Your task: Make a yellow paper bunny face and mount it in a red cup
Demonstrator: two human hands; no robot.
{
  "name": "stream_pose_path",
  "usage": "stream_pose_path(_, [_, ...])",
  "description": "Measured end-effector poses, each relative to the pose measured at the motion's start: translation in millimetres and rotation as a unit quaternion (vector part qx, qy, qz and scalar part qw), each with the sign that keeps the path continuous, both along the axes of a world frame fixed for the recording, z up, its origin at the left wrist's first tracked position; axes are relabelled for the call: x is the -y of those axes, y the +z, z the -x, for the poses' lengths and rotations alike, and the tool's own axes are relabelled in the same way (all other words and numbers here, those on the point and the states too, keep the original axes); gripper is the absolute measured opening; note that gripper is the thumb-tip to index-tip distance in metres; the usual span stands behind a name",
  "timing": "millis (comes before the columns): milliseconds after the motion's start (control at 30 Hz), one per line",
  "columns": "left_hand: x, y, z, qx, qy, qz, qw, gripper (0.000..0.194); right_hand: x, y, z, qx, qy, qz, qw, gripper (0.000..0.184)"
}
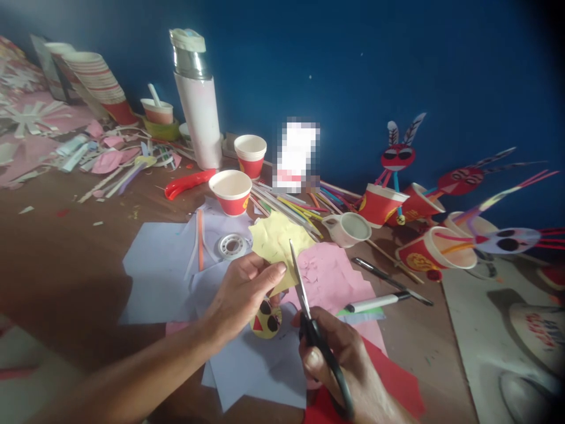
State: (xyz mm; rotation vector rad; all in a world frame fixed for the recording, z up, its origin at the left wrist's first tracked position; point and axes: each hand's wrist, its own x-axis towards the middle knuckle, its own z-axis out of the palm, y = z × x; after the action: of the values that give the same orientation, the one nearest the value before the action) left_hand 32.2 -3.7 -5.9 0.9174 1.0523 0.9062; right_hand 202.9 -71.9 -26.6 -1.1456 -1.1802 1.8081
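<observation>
My left hand [247, 291] pinches a piece of yellow paper [278, 232] between thumb and fingers, its top edge cut unevenly. In my right hand [339, 353] is a pair of black-handled scissors [301, 282], with the blades pointing up beside the yellow paper's right part. Whether the blades touch the paper I cannot tell. Below my left hand a round yellow paper face [267, 321] with black eyes and a red beak shape lies on purple paper sheets [260, 371]. Pink paper [326, 274] lies behind the scissors, and red paper [392, 377] is partly under my right hand.
Paper cups [230, 191], a white mug [351, 228], a tape roll [232, 246] and a marker [379, 301] surround the papers. A tall bottle [198, 112] and a red cutter [188, 184] stand further back. Decorated cup figures [384, 200] line the right; paper scraps [115, 159] cover the left.
</observation>
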Motion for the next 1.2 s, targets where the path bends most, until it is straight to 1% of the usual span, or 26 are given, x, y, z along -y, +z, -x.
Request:
stream_pose_path(167, [-0.5, 0.3, 0.6, -0.019, -0.016, -0.013, 1.0, 0.03, -0.9, -0.2, 2.2, -0.002, -0.003, 0.008, 1.0, 0.04])
stream_pose_path(300, [-0.4, 1.4, -0.2, -0.03, -0.005, -0.01, 0.999, 0.028, -0.8, 3.2, 3.0, 0.019, -0.01, -0.005, 1.0, 0.04])
stream_pose_path(433, [-0.5, -0.5, -0.5, -0.036, 0.001, -0.008, 0.999, 0.025, 0.2, 1.7, 1.9, 0.034, -0.014, -0.01, 0.999, 0.04])
stream_pose_path(567, [-0.8, -0.1, -0.4, -0.032, 0.001, -0.003, 0.999, 0.026, 0.5, -2.1, 2.2, 0.043, -0.021, 0.004, 0.999, 0.042])
stream_pose_path(700, [-1.3, 0.9, -0.1, -0.03, 0.0, -0.003, 1.0, 0.028, 0.5, -3.3, 3.7, 0.032, -0.024, 0.027, 0.999, 0.045])
stream_pose_path(800, [-2.0, -0.8, -0.1, -0.003, 0.002, -0.001, 1.0, 0.026, -0.5, -1.9, 4.8, 0.031, -0.032, 0.037, 0.998, 0.048])
stream_pose_path(967, [-2.6, -4.8, -0.7, 0.023, 0.018, 0.01, 1.0, 0.024, -1.7, 2.5, 6.1, 0.061, -0.035, 0.056, 0.996, 0.05])
stream_pose_path(1067, [-2.7, -6.4, -0.4, 0.027, 0.015, 0.011, 0.999, 0.024, -1.6, 4.6, 5.8, 0.076, -0.032, 0.049, 0.995, 0.047])
stream_pose_path(1200, [-2.7, -6.2, 0.7, 0.005, 0.015, 0.006, 1.0, 0.024, -1.4, 5.0, 5.2, 0.074, -0.035, 0.047, 0.996, 0.046])
